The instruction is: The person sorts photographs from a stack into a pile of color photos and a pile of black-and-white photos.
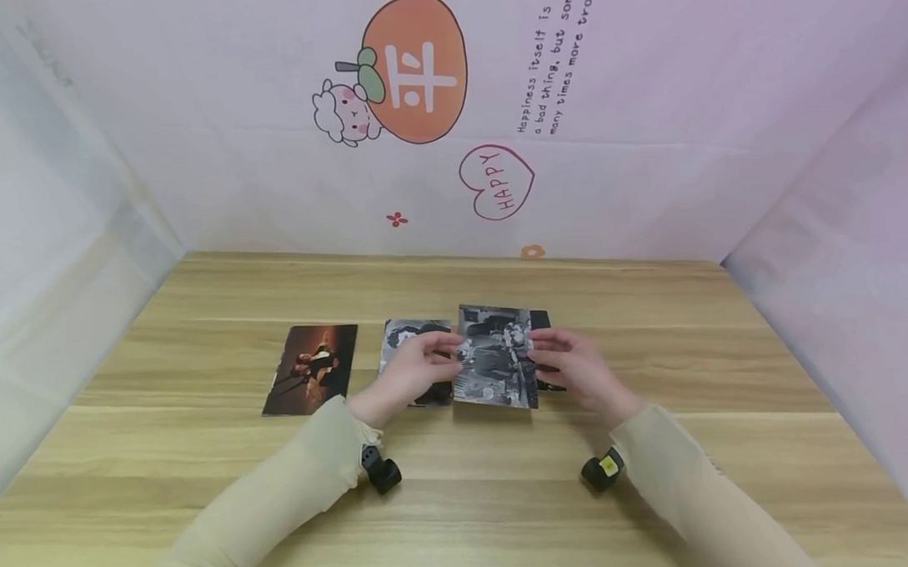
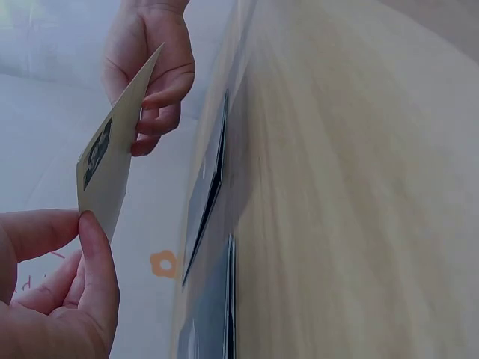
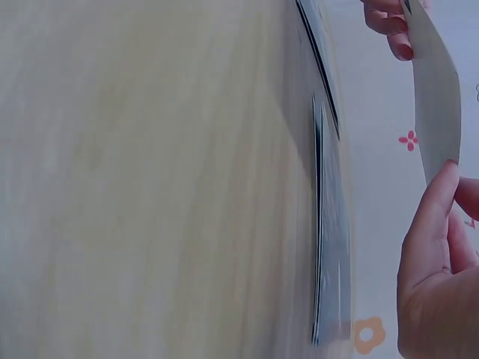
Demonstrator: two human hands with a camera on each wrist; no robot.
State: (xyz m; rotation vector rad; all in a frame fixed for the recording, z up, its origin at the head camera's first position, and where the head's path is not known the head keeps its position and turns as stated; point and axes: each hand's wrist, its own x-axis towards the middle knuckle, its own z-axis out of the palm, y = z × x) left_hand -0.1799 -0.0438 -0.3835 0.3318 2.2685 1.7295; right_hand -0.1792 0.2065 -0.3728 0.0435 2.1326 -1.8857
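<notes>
Between my two hands a black-and-white photo card (image 1: 494, 357) is held up off the table, its picture side facing the head camera. My left hand (image 1: 412, 370) pinches its left edge between thumb and fingers. At the opposite edge, my right hand (image 1: 577, 367) pinches it the same way. The left wrist view shows the card's pale back (image 2: 112, 168) with a small dark picture on it. Behind my left hand lies another black-and-white card (image 1: 399, 334), partly covered. A dark card (image 1: 541, 320) peeks out behind the held one.
Farther left on the wooden table (image 1: 461, 500) lies a colour card (image 1: 312, 370) with a figure on a reddish-brown ground. A white printed cloth (image 1: 270, 190) rises along the table's back edge, with more pale cloth at both sides.
</notes>
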